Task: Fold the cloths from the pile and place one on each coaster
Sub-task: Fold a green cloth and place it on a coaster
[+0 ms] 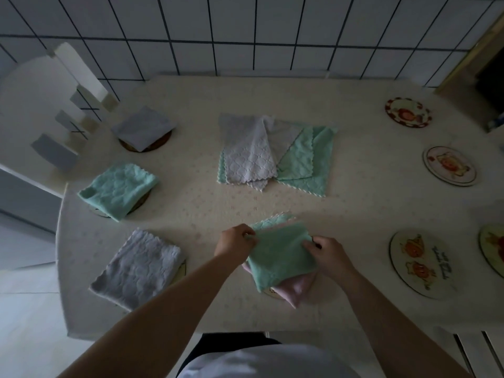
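A folded green cloth (281, 255) is held near the table's front edge, over a folded pink cloth (296, 289) that lies on a mostly hidden coaster (270, 291). My left hand (236, 242) pinches the green cloth's left corner and my right hand (328, 255) grips its right edge. The pile (275, 154) of grey, white and green cloths lies at the table's middle. On the left, folded cloths cover three coasters: grey (143, 128), green (118, 188), grey (139, 268).
Bare round coasters with printed pictures lie on the right: far (408, 112), middle (449, 165), near (421, 263), and one cut off by the frame (493, 249). A white chair (54, 113) stands at the left. A tiled wall is behind the table (354, 214).
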